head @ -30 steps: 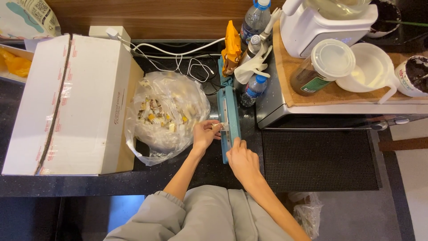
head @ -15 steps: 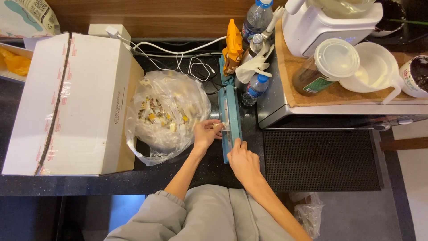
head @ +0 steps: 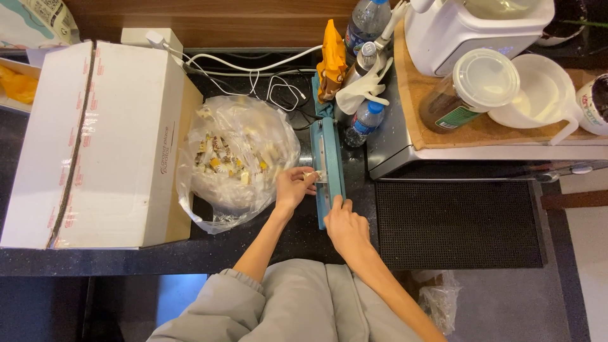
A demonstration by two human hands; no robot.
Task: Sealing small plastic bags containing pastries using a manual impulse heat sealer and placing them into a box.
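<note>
Right hand [head: 345,227]: rests palm down on the near end of the teal heat sealer [head: 329,166], fingers curled over its arm, closed on it.
Left hand [head: 292,188]: fingers pinched shut on a small clear packet [head: 315,175], holding it at the left edge of the sealer's bar.
Heat sealer: a long, narrow teal tool lying on the dark desk [head: 209,253], running away from the person, its far end near the bottles.
Small packet: sits between the left fingertips and the sealer, touching both; what is inside is too small to tell.
Clear plastic bag [head: 237,161]: large, crumpled, full of small wrapped pieces in yellow and white, lying just left of the sealer and beside the left hand.
Cardboard box [head: 98,142]: white, taped shut along its top, lying on the desk to the left, touching the bag.
White cables [head: 253,73]: loop across the desk behind the bag.
Water bottles [head: 364,120]: clear with blue caps, standing just beyond the sealer's far end, next to an orange pouch [head: 331,57].
Metal appliance [head: 405,149]: to the right of the sealer, carrying a wooden board [head: 443,130].
On the board: a dark jar with a white lid [head: 472,88], a white jug [head: 541,95] and a white machine [head: 468,31].
Black mat [head: 459,221]: on the right, in front of the appliance.
</note>
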